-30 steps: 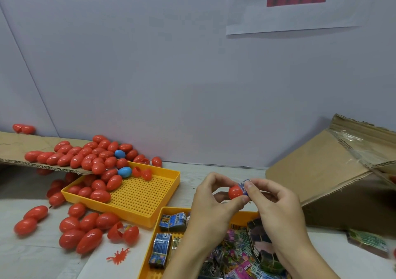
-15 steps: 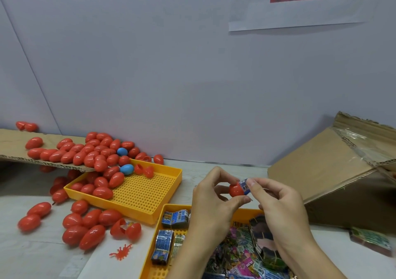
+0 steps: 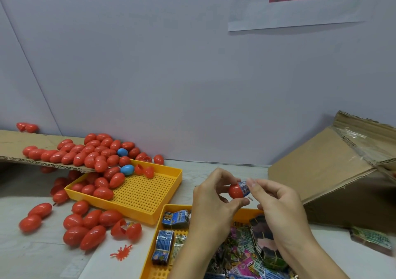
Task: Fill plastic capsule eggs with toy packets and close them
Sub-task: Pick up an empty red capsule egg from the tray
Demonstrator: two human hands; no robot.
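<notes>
We see a pale grey wall [image 3: 150, 75] filling the upper frame above a light tabletop [image 3: 32, 251], with a brown cardboard box [image 3: 334, 176] at the right and a heap of red plastic capsule eggs [image 3: 94, 156] spilling at the left into a yellow perforated plastic tray [image 3: 145, 195]. At lower centre our left hand [image 3: 211, 203] grips a red plastic egg half [image 3: 235, 191] between thumb and fingers, above a second yellow tray of toy packets [image 3: 165, 246]. Our right hand [image 3: 276, 206] pinches a small blue toy packet [image 3: 244, 187] sitting in that half's mouth.
</notes>
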